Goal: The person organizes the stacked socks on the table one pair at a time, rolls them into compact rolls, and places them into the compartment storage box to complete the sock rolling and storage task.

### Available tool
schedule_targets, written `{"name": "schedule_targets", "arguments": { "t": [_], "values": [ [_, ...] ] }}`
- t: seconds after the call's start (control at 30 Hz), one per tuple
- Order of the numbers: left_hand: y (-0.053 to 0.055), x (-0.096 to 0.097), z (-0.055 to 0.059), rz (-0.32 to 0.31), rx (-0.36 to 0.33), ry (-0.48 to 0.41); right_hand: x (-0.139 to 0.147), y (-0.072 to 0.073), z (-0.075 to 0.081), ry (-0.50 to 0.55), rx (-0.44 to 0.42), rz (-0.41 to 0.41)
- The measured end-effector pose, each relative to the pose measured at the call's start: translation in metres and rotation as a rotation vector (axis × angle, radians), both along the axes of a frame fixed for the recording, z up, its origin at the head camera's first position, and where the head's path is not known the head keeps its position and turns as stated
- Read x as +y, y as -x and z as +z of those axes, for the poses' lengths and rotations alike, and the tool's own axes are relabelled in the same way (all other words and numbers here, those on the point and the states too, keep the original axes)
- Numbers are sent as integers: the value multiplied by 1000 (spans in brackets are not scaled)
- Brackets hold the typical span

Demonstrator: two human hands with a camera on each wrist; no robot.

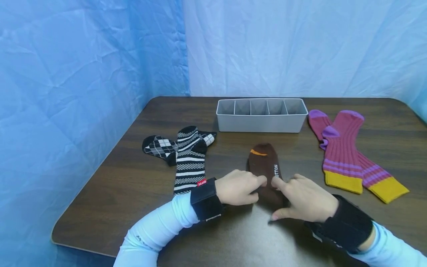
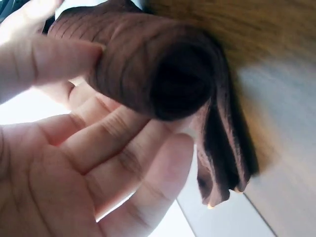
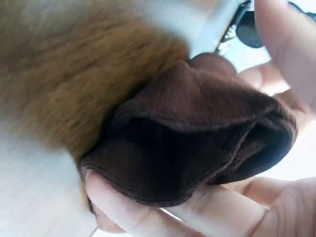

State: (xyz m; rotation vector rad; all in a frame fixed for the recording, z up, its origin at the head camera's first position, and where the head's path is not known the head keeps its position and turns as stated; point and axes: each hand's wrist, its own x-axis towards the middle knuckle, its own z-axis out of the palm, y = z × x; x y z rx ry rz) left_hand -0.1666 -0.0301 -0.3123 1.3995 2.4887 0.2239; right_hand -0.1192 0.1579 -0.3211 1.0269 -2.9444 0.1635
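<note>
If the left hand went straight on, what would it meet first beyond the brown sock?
Probably the right hand, which faces it across the brown sock; the gap's depth is unclear.

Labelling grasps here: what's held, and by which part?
Brown socks, by the rolled end nearest the person; left hand and right hand both hold it.

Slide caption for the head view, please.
Left hand and right hand hold brown socks between black-and-white socks and purple-and-yellow socks, gray divided tray behind.
</note>
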Motion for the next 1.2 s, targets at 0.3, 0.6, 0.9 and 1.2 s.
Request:
{"name": "schedule_targets", "arguments": {
  "t": [0.3,0.6,0.9,1.2],
  "values": [
    [3,0,0,53,-106,58,-2,1,0,23,28,13],
    [-1,-1,3,64,-258,56,-4,-3,10,114,-231,3],
    [-4,3,-3,23,3,94,-1,6,0,129,-154,71],
    [-4,2,-7,-38,304,-108,-1,14,-11,169,12,12]
  ]
}}
